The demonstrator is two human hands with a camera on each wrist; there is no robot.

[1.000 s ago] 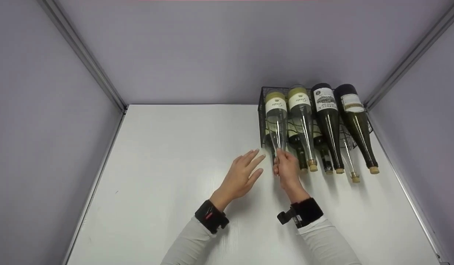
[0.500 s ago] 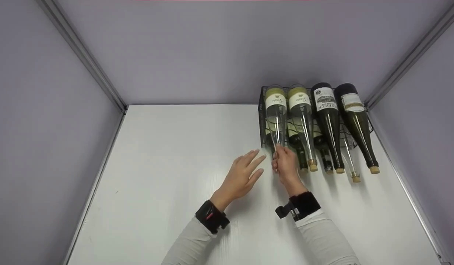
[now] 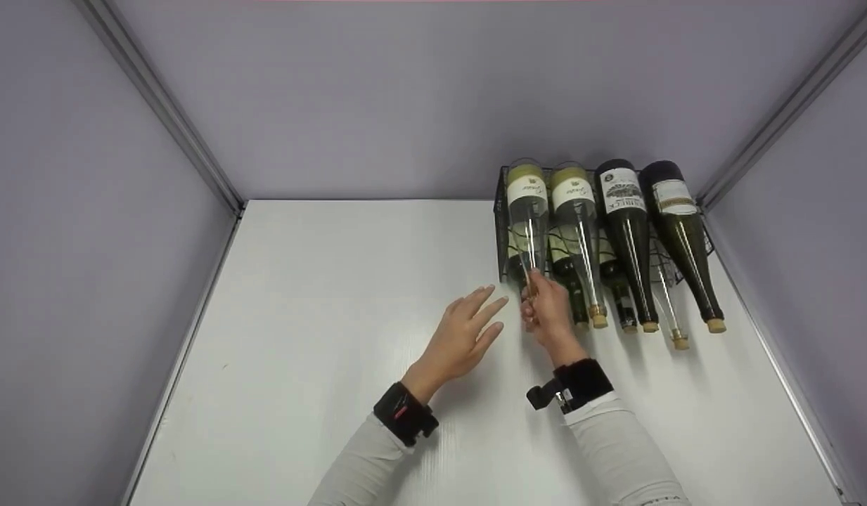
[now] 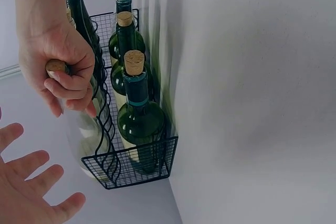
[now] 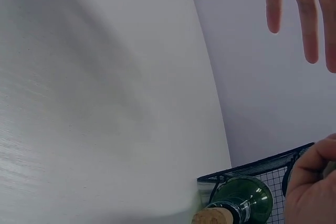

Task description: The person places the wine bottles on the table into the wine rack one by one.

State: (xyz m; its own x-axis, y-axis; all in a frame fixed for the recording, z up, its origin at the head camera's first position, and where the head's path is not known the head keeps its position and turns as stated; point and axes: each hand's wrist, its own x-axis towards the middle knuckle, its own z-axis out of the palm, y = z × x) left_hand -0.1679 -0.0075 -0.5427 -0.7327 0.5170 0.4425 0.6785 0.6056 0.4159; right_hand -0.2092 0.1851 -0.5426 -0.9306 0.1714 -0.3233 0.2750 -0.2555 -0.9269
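Note:
My right hand point(image 3: 548, 307) grips the neck of a clear glass wine bottle point(image 3: 528, 211) with a cream and yellow-green label. This bottle lies on the top row of a black wire rack point(image 3: 502, 225), at its left end, base toward the back wall. In the left wrist view its cork point(image 4: 56, 66) pokes out of the curled fingers. My left hand point(image 3: 460, 334) hovers over the white table left of the rack, fingers spread, holding nothing. A green corked bottle point(image 4: 139, 116) lies in the lower row under the gripped bottle.
Beside the gripped bottle on the top row lie another clear bottle point(image 3: 576, 218) and two dark green bottles point(image 3: 624, 218) point(image 3: 676, 218). Several corked necks of the lower row stick out toward me. The back wall point(image 3: 377, 105) stands right behind the rack, a side wall point(image 3: 806, 246) to its right.
My right hand has moved slightly away from me, sliding the clear bottle farther back on the rack until its base lines up with its neighbour. The left hand has stayed put.

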